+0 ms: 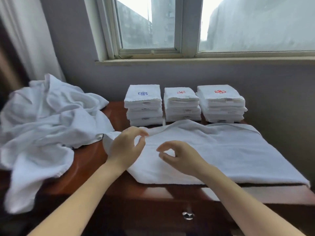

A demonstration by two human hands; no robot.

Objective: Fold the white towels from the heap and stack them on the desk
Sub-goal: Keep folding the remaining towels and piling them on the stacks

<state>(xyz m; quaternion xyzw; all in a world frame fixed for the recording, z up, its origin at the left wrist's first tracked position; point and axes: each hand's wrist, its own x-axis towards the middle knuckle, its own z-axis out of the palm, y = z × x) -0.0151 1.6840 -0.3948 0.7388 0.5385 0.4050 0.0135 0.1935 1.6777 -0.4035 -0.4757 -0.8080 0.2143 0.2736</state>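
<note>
A white towel [221, 150] lies spread over the dark wooden table [88, 160], directly beneath both hands. It runs out well past the right hand toward the table's right end.

The left hand [126, 147] hovers at the towel's left end with its fingers curled. Forefinger and thumb bend toward each other in a ring, right at a raised ridge of the cloth. Whether they actually nip the cloth cannot be told.

The right hand [180, 155] is just beside it, over the towel's nearer middle. Its thumb and forefinger are likewise curved almost together, and whether any cloth is caught between them cannot be told either.

Beyond the hands, close to the wall, three piles of folded white towels stand side by side:
- the blue-emblem stack [144, 106], beyond the left hand
- the middle stack [182, 106], topped with a faint red emblem, beyond the right hand
- the red-emblem stack [221, 104], farther to the right

The spread towel's far edge reaches the foot of these piles.

To the left of the left hand, the heap [51, 120] of unfolded white towels lies rumpled. It spills over the table's left end and comes near the left wrist. Below the right forearm, a metal drawer knob [188, 215] shows on the table's front. A window [187, 26] fills the wall above the piles.
</note>
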